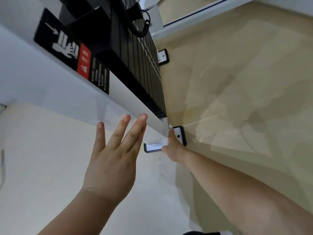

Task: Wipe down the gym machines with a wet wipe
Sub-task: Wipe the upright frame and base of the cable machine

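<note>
In the head view, the left hand (110, 163) is held flat with its grip wide open and empty, fingertips at the edge of the gym machine's white frame (118, 106). The wet wipe (170, 128) is pinned against the frame's foot by the right hand (173, 146), whose grip is closed on it, below the black weight stack (144, 68).

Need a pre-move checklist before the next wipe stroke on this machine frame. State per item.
1. Grip: right hand holds the wipe at the lower end of the white frame: ok.
2. Pinch risk: left hand off the weight stack, fingers straight at the frame's edge: ok.
3. Wetness of the wipe: cannot tell.
4. Coverage: warning label wiped: cannot tell.
5. Reach: base foot beside the right hand: ok.
</note>
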Demonstrator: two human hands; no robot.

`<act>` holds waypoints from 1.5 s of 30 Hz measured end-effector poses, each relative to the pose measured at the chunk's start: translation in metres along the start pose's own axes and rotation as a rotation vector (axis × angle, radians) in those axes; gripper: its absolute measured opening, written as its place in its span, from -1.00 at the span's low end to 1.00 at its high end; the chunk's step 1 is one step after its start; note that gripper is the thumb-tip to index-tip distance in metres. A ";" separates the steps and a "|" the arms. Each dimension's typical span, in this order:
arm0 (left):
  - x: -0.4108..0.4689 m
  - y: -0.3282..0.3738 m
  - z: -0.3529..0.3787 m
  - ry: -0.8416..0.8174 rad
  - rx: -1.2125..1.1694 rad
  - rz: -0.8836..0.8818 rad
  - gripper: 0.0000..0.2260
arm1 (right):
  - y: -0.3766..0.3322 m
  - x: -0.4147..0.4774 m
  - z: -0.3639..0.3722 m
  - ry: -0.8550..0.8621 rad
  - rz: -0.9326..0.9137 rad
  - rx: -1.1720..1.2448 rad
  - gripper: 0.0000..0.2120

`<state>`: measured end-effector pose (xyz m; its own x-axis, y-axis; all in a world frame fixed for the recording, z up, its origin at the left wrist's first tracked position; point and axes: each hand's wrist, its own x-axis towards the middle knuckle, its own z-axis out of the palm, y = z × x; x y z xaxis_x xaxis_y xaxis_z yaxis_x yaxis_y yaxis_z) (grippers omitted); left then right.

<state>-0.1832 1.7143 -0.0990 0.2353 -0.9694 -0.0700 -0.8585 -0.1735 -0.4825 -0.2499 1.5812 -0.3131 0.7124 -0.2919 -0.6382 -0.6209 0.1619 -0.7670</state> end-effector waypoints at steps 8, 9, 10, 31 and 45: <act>-0.024 -0.023 -0.028 0.094 -0.100 -0.011 -0.25 | -0.088 -0.089 -0.011 -0.044 -0.249 -0.053 -0.03; -0.029 -0.027 -0.030 0.098 -0.116 -0.067 -0.24 | -0.100 -0.101 -0.014 -0.059 -0.303 -0.064 -0.02; -0.034 -0.032 -0.032 0.098 -0.138 -0.126 -0.23 | -0.112 -0.115 -0.019 -0.078 -0.351 -0.077 -0.02; -0.032 -0.038 -0.039 0.474 -1.308 -0.525 -0.04 | -0.369 -0.265 -0.065 1.051 -1.476 -2.117 -0.19; -0.029 -0.034 0.015 0.232 -1.664 -0.635 -0.17 | -0.354 -0.232 -0.027 0.681 -1.330 -2.591 -0.03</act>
<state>-0.1538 1.7511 -0.0936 0.7410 -0.6687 -0.0614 -0.2156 -0.3235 0.9214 -0.2038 1.5661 0.1085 0.8833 0.4684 -0.0176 0.2096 -0.3611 0.9087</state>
